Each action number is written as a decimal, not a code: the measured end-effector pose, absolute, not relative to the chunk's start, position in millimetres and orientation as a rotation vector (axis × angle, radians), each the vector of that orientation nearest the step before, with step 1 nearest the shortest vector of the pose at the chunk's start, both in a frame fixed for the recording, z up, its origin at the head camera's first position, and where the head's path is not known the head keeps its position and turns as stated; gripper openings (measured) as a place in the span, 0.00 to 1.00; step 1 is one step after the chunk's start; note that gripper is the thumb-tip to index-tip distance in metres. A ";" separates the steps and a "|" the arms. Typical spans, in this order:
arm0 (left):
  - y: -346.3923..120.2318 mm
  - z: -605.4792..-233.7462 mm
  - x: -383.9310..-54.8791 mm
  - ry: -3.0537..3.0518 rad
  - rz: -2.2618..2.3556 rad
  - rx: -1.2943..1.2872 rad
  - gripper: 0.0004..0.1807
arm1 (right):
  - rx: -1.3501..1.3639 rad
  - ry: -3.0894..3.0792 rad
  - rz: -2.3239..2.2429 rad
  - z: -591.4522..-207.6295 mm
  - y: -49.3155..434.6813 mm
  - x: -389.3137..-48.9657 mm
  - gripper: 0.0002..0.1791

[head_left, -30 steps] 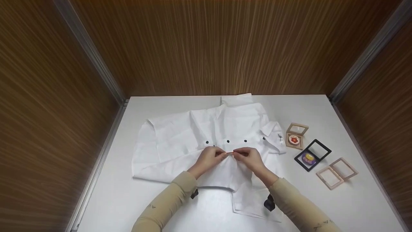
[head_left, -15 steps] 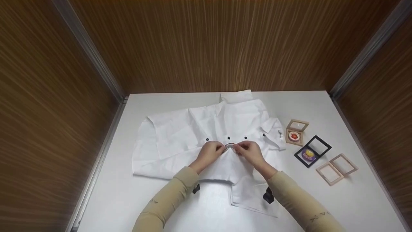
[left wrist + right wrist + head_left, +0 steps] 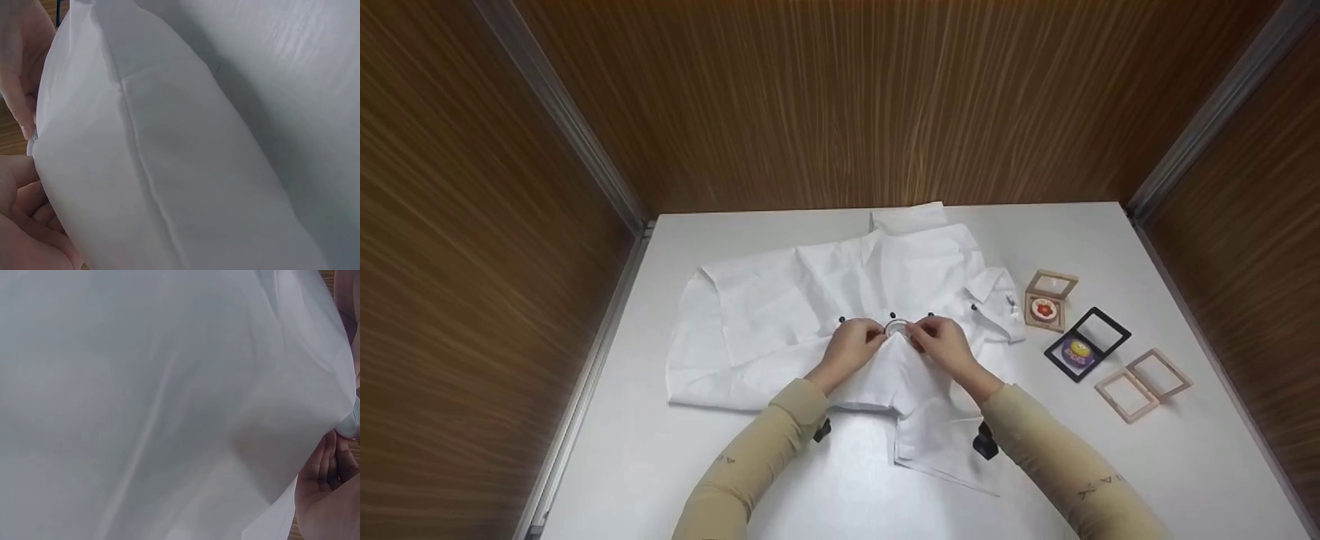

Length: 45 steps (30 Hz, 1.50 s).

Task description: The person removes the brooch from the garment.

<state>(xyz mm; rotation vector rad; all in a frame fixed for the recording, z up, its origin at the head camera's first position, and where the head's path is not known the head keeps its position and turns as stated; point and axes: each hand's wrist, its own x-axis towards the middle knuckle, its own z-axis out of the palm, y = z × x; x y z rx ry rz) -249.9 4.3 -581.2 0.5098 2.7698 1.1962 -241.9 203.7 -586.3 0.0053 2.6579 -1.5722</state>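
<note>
A white shirt (image 3: 765, 300) with a row of small black buttons lies spread across the table. Near its middle, both hands hold a round, thin-rimmed badge (image 3: 897, 328) upright against a raised peak of cloth. My left hand (image 3: 849, 351) pinches the badge's left edge between thumb and fingers. From the other side, my right hand (image 3: 949, 351) pinches its right edge. In the left wrist view, shirt cloth (image 3: 95, 157) hides most of the badge. A slice of its reddish rim (image 3: 350, 434) shows past the cloth in the right wrist view.
Three hinged cases stand open at the right: a wooden one (image 3: 1045, 327) with a red-flower badge, a black one (image 3: 1114, 328) with a purple and yellow badge, and a pale pink one (image 3: 1132, 417). Wood-grain panels (image 3: 840, 105) enclose the white table (image 3: 607, 465).
The badge, edge-on earlier, is tilted up so its round outline shows between my hands. Both hands keep their pinch, and the whole scene has shifted slightly upward in the head view.
</note>
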 end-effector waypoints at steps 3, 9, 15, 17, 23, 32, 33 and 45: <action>3.9 -582.2 -249.6 2.765 1.206 0.500 0.06 | 0.005 2.654 -1.546 -585.6 203.2 -242.8 0.14; 4.1 -582.3 -251.5 2.800 1.212 0.506 0.06 | -0.033 2.677 -1.486 -586.8 204.1 -247.9 0.15; 6.1 -579.8 -253.7 2.843 1.215 0.518 0.07 | -0.096 2.734 -1.421 -583.2 205.7 -254.5 0.16; 7.3 -579.0 -254.7 2.847 1.221 0.520 0.07 | -0.117 2.735 -1.414 -581.8 206.4 -256.5 0.16; 9.9 -577.8 -256.5 2.833 1.262 0.524 0.09 | -0.111 2.720 -1.398 -582.1 206.3 -259.6 0.15; 13.2 -576.7 -259.9 2.778 1.298 0.491 0.13 | -0.056 2.715 -1.350 -579.5 205.1 -259.6 0.17; 13.7 -576.5 -260.6 2.769 1.301 0.485 0.13 | -0.054 2.714 -1.341 -578.7 204.9 -259.9 0.18; 20.5 -583.5 -264.6 2.791 1.310 0.467 0.12 | 0.019 2.740 -1.286 -580.8 205.1 -257.6 0.18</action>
